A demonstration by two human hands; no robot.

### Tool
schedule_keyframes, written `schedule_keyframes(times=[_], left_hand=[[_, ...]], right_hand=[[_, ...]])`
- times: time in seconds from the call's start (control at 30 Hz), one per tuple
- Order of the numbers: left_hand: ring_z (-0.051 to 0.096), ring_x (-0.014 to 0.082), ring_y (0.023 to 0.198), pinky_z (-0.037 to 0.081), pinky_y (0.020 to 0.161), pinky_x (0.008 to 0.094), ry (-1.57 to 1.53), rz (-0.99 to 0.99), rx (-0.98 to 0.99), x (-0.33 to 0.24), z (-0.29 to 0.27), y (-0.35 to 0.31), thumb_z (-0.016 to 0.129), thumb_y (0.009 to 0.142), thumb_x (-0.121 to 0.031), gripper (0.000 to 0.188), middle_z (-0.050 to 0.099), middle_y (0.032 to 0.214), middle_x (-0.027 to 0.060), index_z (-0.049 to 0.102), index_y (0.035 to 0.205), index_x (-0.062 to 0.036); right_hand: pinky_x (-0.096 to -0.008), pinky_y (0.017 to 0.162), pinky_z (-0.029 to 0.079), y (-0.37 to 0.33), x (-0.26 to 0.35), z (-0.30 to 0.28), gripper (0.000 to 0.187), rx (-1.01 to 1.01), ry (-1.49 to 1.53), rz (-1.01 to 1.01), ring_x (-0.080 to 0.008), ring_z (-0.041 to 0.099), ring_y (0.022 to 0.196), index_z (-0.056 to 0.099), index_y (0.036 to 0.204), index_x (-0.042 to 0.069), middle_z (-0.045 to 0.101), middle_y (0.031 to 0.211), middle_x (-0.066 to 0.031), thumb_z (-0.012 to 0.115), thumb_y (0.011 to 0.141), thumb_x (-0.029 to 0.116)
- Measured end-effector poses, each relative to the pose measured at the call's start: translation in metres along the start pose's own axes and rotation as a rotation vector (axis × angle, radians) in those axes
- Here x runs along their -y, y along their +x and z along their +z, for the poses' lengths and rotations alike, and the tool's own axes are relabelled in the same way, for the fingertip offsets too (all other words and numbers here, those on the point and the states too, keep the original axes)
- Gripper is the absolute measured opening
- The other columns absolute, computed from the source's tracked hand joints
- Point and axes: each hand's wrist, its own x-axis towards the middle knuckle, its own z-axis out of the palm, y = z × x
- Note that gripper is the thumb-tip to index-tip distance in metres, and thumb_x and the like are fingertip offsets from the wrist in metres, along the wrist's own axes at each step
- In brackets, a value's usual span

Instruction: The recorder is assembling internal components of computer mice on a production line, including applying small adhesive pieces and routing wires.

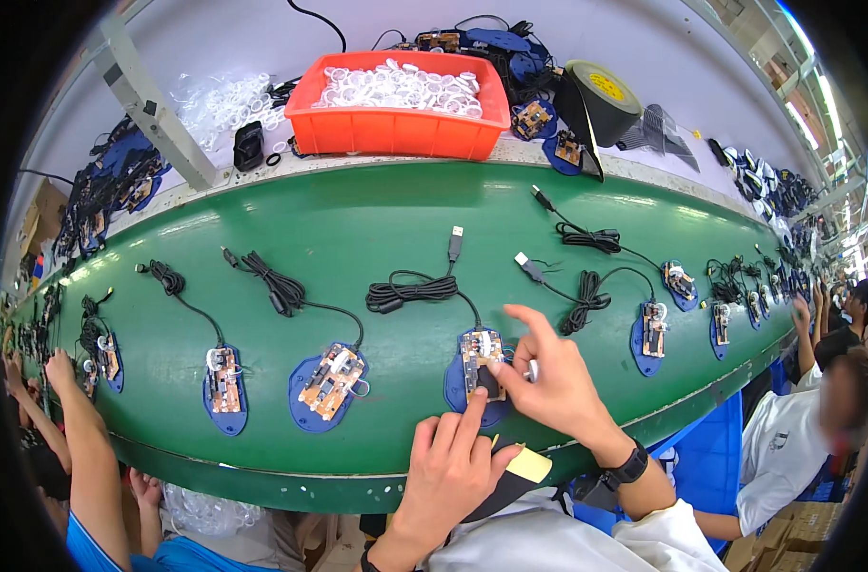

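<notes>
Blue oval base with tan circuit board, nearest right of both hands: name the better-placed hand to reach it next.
Right hand, likely: it is nearer that base; the left hand lies farther left.

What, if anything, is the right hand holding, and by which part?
The right hand seems to hold a small white part; the exact place is hidden.

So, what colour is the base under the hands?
Blue; the base shows best in the head view.

Blue oval base (455,383) is lying flat on green worktop (158,381), carrying tan circuit board (470,355); small black piece (489,383) is covering board's lower part; black cable (415,292) is lying coiled beyond.
</notes>
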Motion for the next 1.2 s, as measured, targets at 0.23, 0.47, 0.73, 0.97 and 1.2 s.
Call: schedule_keyframes(times=[0.23, 0.47, 0.73, 0.97, 1.2], left_hand=[[0.060, 0.0322, 0.094, 0.049, 0.083, 0.0457, 0.001, -0.005, 0.017, -0.001, -0.003, 0.002, 0.078, 0.090, -0.031, 0.040, 0.063, 0.138, 0.0244, 0.064, 0.079, 0.0048], [0.061, 0.0329, 0.101, 0.049, 0.085, 0.0461, -0.103, -0.027, 0.023, 0.006, -0.008, 0.001, 0.079, 0.088, -0.026, 0.035, 0.063, 0.139, 0.0223, 0.066, 0.079, 0.0049], [0.058, 0.0422, 0.125, 0.048, 0.101, 0.0538, 0.109, -0.229, -0.177, 0.038, -0.074, -0.031, 0.074, 0.091, -0.018, 0.029, 0.061, 0.140, 0.0247, 0.067, 0.084, 0.0085], [0.063, 0.0431, 0.116, 0.048, 0.097, 0.0528, 0.013, -0.289, -0.123, 0.045, -0.072, -0.045, 0.071, 0.087, -0.009, 0.022, 0.067, 0.133, 0.0216, 0.060, 0.080, 0.0087], [0.068, 0.0334, 0.093, 0.050, 0.079, 0.0461, -0.208, -0.235, -0.199, 0.036, -0.065, -0.040, 0.076, 0.090, -0.015, 0.022, 0.074, 0.108, 0.0145, 0.064, 0.081, 0.0015]], right_hand=[[-0.0439, 0.059, 0.053, -0.004, 0.001, 0.003, 0.069, -0.036, -0.113, 0.000, -0.0318, 0.068, 0.060, 0.050, 0.145, 0.000, 0.065, 0.067, -0.0099, 0.079, 0.085, 0.016], [-0.0432, 0.059, 0.053, -0.010, 0.011, -0.016, 0.074, 0.112, -0.123, -0.072, -0.0321, 0.067, 0.059, 0.051, 0.145, 0.003, 0.068, 0.068, -0.0110, 0.082, 0.080, 0.019], [-0.0468, 0.060, 0.056, -0.002, 0.007, -0.003, 0.068, 0.046, -0.412, -0.261, -0.0358, 0.071, 0.066, 0.061, 0.141, 0.015, 0.073, 0.082, -0.0143, 0.084, 0.084, 0.043], [-0.0429, 0.065, 0.055, 0.000, 0.000, -0.061, 0.056, -0.072, -0.516, -0.085, -0.0312, 0.072, 0.069, 0.064, 0.138, 0.009, 0.072, 0.081, -0.0143, 0.083, 0.088, 0.024], [-0.0313, 0.065, 0.049, -0.015, 0.033, -0.031, 0.019, 0.269, 0.207, -0.162, -0.0153, 0.062, 0.073, 0.078, 0.115, 0.002, 0.070, 0.084, -0.0088, 0.072, 0.099, 0.009]])
